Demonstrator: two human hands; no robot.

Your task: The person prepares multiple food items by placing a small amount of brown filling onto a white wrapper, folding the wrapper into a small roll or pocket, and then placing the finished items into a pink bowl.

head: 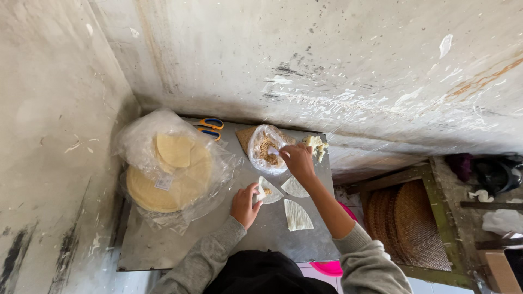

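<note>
My left hand (245, 204) holds a thin white dough wedge (268, 191) folded into a cone, with a bit of brown filling in it, on a grey metal table (163, 245). My right hand (297, 159) reaches into a clear plastic bag of crumbly brown filling (263, 147) and grips a small white spoon (273, 152). Two more flat dough wedges lie by my right forearm, one (294, 188) close to the cone, the other (297, 216) nearer me.
A plastic bag of round pale wrappers (166, 174) fills the table's left. Scissors with yellow and blue handles (210, 127) lie at the back. A pale lump (316, 145) sits at the back right. Concrete walls close in behind and left. A woven mat (408, 223) lies right.
</note>
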